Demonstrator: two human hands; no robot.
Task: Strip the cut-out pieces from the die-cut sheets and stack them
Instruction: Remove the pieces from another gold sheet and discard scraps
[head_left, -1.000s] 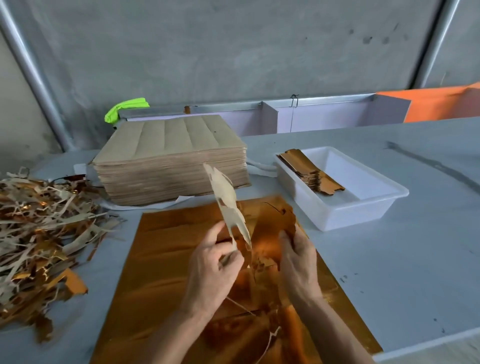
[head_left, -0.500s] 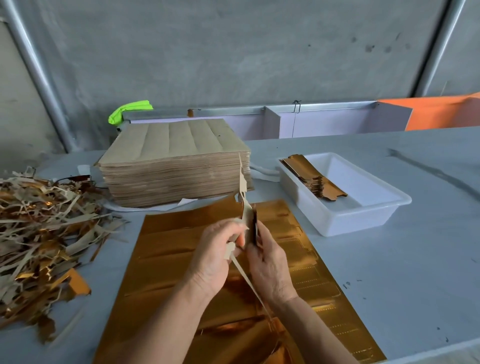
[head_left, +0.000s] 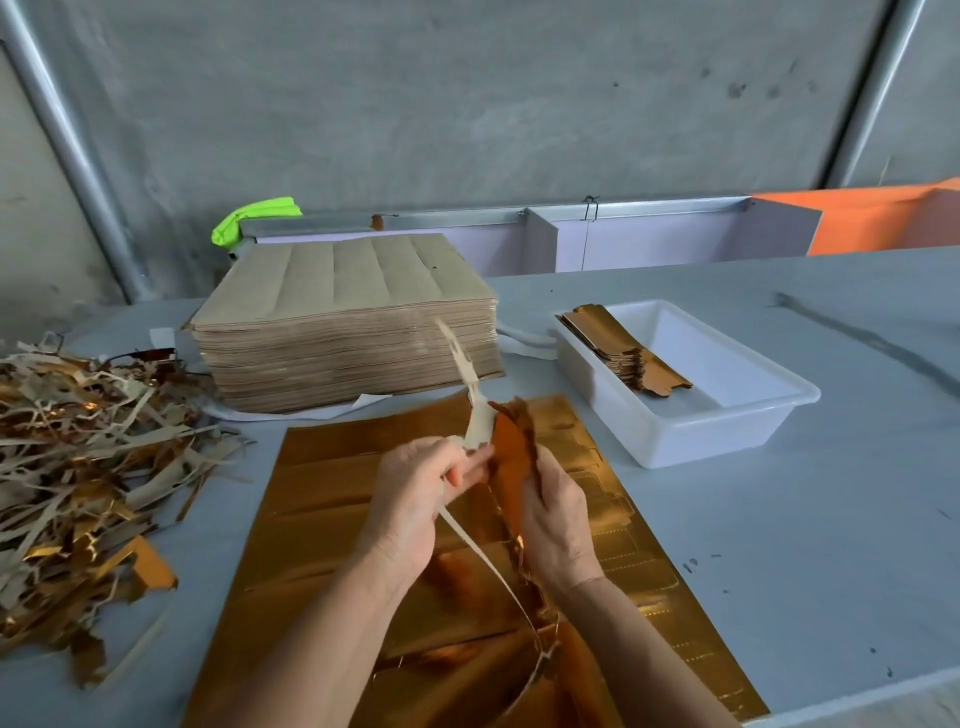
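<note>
A gold foil die-cut sheet (head_left: 332, 499) lies flat on the table in front of me. Above it, my left hand (head_left: 415, 499) pinches a pale waste strip (head_left: 470, 395) that sticks up and trails down between my arms. My right hand (head_left: 558, 519) grips a gold cut-out piece (head_left: 511, 441), held upright next to the strip. Both hands are close together over the middle of the sheet. A short stack of stripped gold pieces (head_left: 623, 353) lies in the white tray (head_left: 727, 431) to the right.
A tall stack of brown-backed sheets (head_left: 343, 322) stands behind the gold sheet. A heap of waste trimmings (head_left: 78, 467) covers the table's left side. A lime-green object (head_left: 254, 218) and an orange panel (head_left: 883, 221) sit at the back wall. The table's front edge runs at bottom right.
My hands came together over the sheet. The waste strip, broad-side on a second ago, now stands edge-on, and the gold piece has risen upright in my right hand.
</note>
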